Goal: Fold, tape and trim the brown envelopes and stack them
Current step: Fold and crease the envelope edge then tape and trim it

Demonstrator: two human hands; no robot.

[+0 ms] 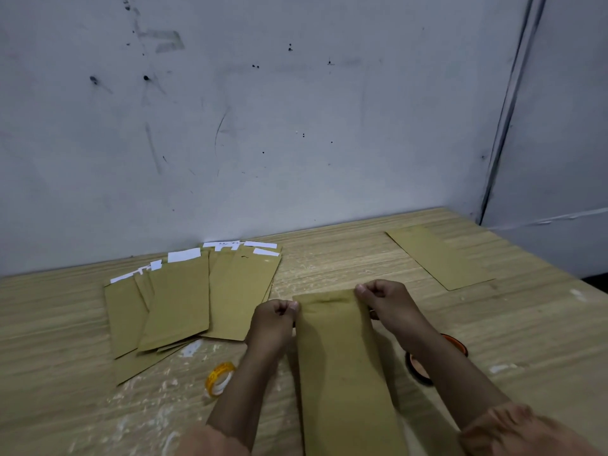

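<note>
A long brown envelope (342, 366) is held lengthwise between the forearms, and its near end is cut off by the bottom edge of the view. Its far corners are pinched by the curled fingers of the left hand (275, 315) and the right hand (381, 299); a crease or fold is seen just below that far edge, though how far it is folded cannot be made out. An orange-and-black round object (424, 365) is largely hidden behind the right forearm, so it cannot be identified. A yellow roll of tape (219, 378) lies on the wooden tabletop (329, 264) left of the left forearm. Further left, a fanned, overlapping pile of brown envelopes (184, 297) is spread near the wall (263, 110), with white strips showing at their far ends. A single brown envelope (439, 256) lies apart at the far right.
</note>
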